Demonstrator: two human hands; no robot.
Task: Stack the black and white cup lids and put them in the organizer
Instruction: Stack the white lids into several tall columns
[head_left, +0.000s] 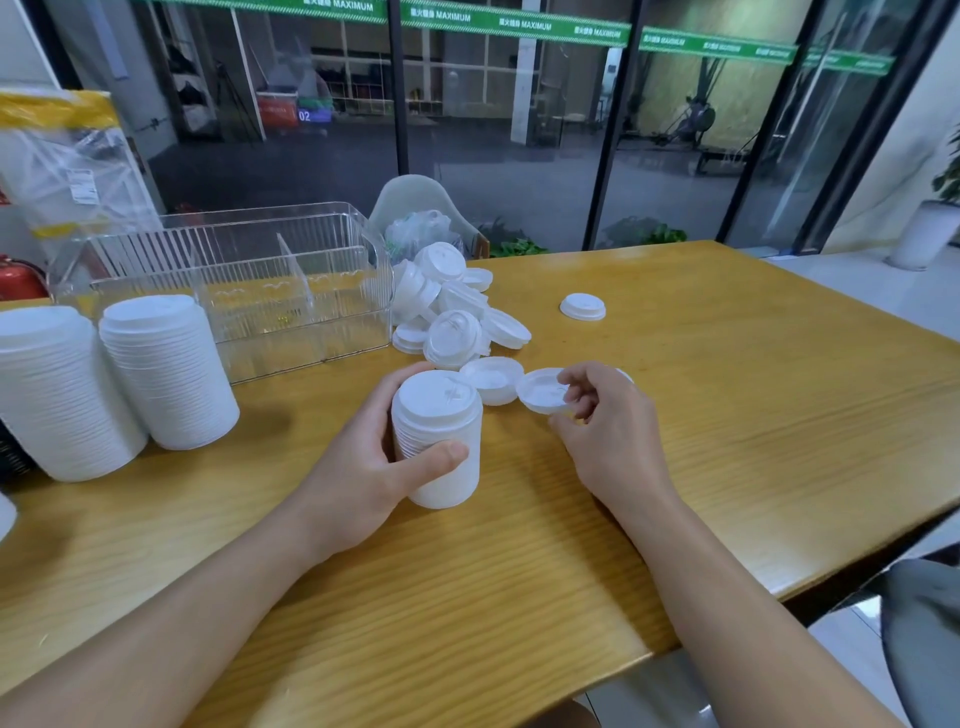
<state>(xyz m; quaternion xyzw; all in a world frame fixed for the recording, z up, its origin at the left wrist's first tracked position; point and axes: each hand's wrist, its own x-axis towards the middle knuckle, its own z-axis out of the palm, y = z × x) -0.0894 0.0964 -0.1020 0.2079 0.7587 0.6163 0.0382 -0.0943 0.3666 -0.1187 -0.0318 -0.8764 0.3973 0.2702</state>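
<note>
Hands first: my left hand is wrapped around a short stack of white lids standing upright on the tabletop, thumb across its near side and fingers curled behind it. My right hand pinches a single white lid by its rim, tilted and raised just to the right of the stack. Another lid lies on the wood between the stack and the pinched one, touching the latter's edge as far as I can tell.

Farther back, a loose pile of white lids sits against the right end of the clear organizer, whose ribbed walls and inner dividers show nothing inside that I can make out. One lone lid rests well apart to the right of the pile. At the left edge stand two taller finished stacks, side by side, near the organizer's front. I see only white lids in this view.
</note>
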